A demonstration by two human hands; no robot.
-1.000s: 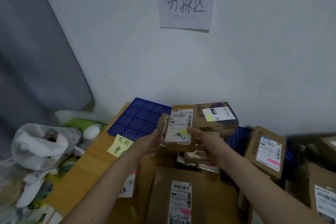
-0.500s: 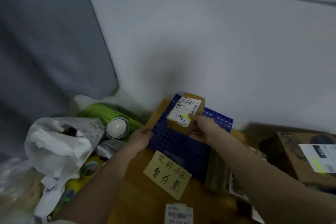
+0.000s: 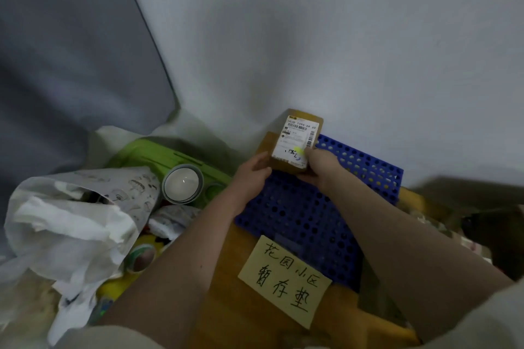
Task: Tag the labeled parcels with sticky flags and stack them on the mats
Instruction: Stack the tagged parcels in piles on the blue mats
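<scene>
The parcel (image 3: 296, 142), a small brown box with a white shipping label and a yellow-green sticky flag (image 3: 298, 150) on the label's lower part, is now at the far corner of the blue perforated mat (image 3: 306, 215), at about 12 o'clock from the person and close to the white wall (image 3: 312, 37). One second ago it was held up in front of a pile of other boxes; half a second ago it was over the mat's far edge. It is now a little farther toward the wall and looks lower, but I cannot tell if its bottom already touches the mat.

The right hand (image 3: 320, 168) grips the parcel at its near right corner, with fingers curled around the edge and the thumb near the flag. The left hand (image 3: 253, 170) touches the parcel's near left side with bent fingers; whether it really holds or only steadies is not clear.

I judge the tagging of this parcel is finished and the placing is almost done; releasing it is what remains.

At 6 o'clock from the mat lies a yellow note (image 3: 286, 280) with handwriting. At 9 o'clock stand a white round container (image 3: 183, 183), a green tray (image 3: 158, 154) and a crumpled white bag (image 3: 73, 221).
</scene>
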